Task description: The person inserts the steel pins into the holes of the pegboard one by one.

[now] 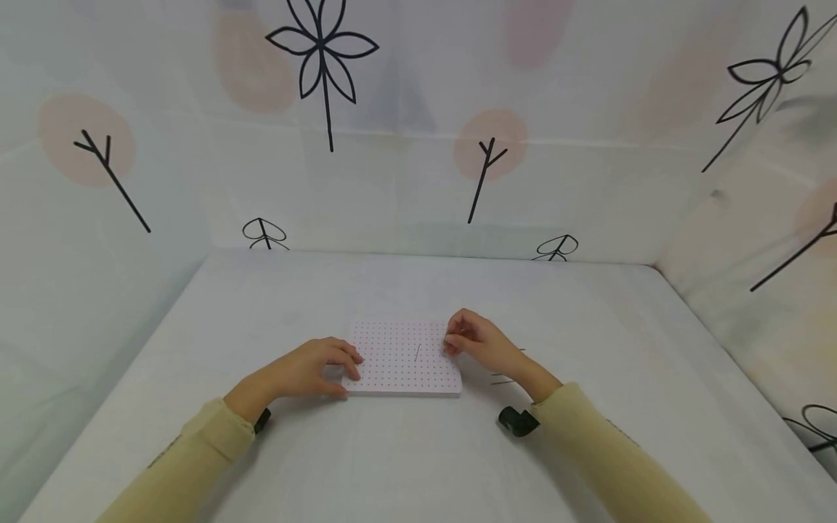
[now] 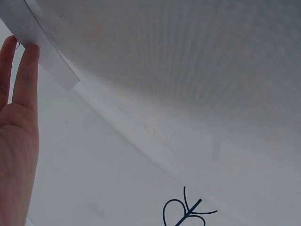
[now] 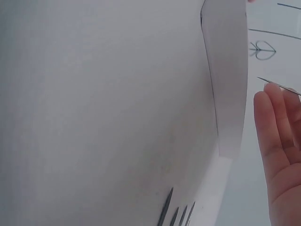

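A white board (image 1: 386,367) dotted with rows of small holes lies flat on the table. One thin needle (image 1: 417,353) stands up from it, right of its middle. My left hand (image 1: 310,369) rests at the board's left side, fingers over the edge and thumb by the front corner. In the left wrist view, straight fingertips (image 2: 31,51) touch the board's side wall. Over the board's right edge, my right hand (image 1: 477,341) pinches a needle (image 3: 277,84); its pointed tip shows past the fingertips in the right wrist view.
Several loose needles (image 1: 502,382) lie on the table right of the board, partly under my right forearm; their dark points (image 3: 165,207) show in the right wrist view. A white cloth with line-drawn flowers (image 1: 392,196) hangs around the white table (image 1: 392,465).
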Demonstrator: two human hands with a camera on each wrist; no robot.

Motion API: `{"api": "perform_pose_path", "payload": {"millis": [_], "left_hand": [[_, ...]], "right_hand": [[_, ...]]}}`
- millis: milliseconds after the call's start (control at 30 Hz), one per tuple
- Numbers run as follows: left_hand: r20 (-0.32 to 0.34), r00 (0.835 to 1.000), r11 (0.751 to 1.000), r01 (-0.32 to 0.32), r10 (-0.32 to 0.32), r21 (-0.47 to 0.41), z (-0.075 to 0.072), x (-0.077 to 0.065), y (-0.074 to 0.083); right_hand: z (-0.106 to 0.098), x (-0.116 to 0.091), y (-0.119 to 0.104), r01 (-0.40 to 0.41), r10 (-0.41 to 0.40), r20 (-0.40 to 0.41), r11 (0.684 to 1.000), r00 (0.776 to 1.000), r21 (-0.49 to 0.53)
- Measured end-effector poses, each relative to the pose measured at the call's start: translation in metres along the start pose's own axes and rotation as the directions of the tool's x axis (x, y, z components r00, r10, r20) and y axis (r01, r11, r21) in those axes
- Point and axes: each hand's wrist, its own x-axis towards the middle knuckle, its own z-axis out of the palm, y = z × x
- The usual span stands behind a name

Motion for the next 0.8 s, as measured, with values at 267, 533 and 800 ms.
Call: {"api": "perform_pose_path", "payload": {"millis": [267, 533, 800], "left_hand": [[0.002, 1.000, 1.000, 0.012, -0.012, 0.001, 0.000, 0.000, 0.000], [0.001, 1.000, 1.000, 0.010, -0.010, -0.005, -0.001, -0.001, 0.002], [0.004, 1.000, 1.000, 0.011, -0.011, 0.004, -0.001, -0.001, 0.002]], "right_hand": [[0.009, 0.002, -0.003, 0.017, -0.017, 0.014, 1.000, 1.000, 0.018], [0.016, 0.005, -0.009, -0.027, 0.027, 0.030, 0.999, 0.999, 0.026], [0.021, 0.008, -0.009, -0.019, 0.018, 0.063, 1.000, 0.998, 0.018]]}}
